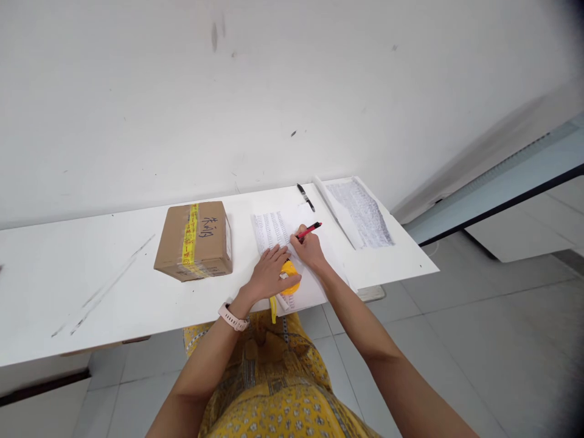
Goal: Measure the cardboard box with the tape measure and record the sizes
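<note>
My right hand (309, 248) pinches a red pen (310, 230) with a dark end, low over a sheet of written paper (269, 225). Rows of handwriting cover the sheet's left part; my hand hides where the pen tip meets it. My left hand (270, 272) lies flat on the paper, fingers stretched forward. Its thumb rests across a yellow tape measure (290, 286) that sits on the sheets, partly hidden by the hand. A yellow strap (273, 309) hangs beside it over the table's front edge.
A taped cardboard box (171, 243) stands left of the papers. Behind the sheets lies a black pen (305, 198). More densely written pages (360, 213) lie to the right on the white table (114, 267), which backs onto a wall (182, 109).
</note>
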Demonstrator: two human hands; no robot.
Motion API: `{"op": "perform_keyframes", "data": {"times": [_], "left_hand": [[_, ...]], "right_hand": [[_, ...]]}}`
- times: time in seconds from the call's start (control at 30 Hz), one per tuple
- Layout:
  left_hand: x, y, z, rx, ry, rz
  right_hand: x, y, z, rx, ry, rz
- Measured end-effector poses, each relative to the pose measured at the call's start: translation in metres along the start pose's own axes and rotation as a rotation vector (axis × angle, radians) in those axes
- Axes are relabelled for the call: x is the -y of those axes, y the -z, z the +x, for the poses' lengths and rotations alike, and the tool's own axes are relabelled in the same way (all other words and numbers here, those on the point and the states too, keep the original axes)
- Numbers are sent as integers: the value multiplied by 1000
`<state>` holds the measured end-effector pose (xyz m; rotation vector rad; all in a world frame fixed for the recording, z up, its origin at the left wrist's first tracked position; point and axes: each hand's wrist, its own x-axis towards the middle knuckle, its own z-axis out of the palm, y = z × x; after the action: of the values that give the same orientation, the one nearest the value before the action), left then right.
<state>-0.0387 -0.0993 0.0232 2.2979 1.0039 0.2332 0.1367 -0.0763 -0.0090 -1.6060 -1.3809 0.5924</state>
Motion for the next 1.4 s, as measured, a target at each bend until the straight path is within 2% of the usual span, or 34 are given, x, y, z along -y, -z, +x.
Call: {"op": "perform_keyframes", "data": {"times": [0.1, 0.2, 0.27, 0.33, 0.43, 0.53, 0.6, 0.63, 0.67, 0.77, 0.8, 0.87, 1.0, 1.2, 1.33, 1.4], "left_hand": [[-3, 1, -2, 10, 13, -20], [-11, -2, -11, -41, 55, 10], [-19, -7, -18, -141, 85, 55], [-26, -12, -24, -233, 97, 74], [-32, -15, -30, -282, 96, 53], [-33, -9, -39, -297, 106, 15], [-32, -1, -52, -331, 107, -84], [-32, 4, -60, -356, 97, -181], [-31, 10, -70, -385, 78, -301], [-30, 26, -101, -471, -6, -617], [-29, 31, -111, -493, -24, -645], [-27, 37, -130, -537, -31, -634], [-23, 41, -160, -617, 47, -627], [-23, 55, -192, -747, 128, -712], [-20, 67, -211, -805, 158, -795], [-17, 71, -221, -762, 170, -943]], "right_hand": [[0, 1, 0, -106, 8, 43], [-3, 3, -2, -224, 134, 39], [-8, 4, -3, -225, 244, -76], [-14, 3, -3, -170, 290, -242], [-17, -1, 0, -111, 243, -389], [-7, 3, -2, -168, 204, -311], [10, 10, -12, -168, 150, -127], [20, 15, -19, -112, 106, 3], [32, 19, -29, -16, 59, 144], [72, 26, -60, 379, -26, 478], [85, 25, -70, 478, -29, 532], [108, 20, -86, 586, -14, 572], [143, -6, -98, 612, -14, 545], [182, -47, -99, 727, -203, 686], [210, -52, -71, 804, -137, 712], [224, -53, -41, 729, -77, 698]]}}
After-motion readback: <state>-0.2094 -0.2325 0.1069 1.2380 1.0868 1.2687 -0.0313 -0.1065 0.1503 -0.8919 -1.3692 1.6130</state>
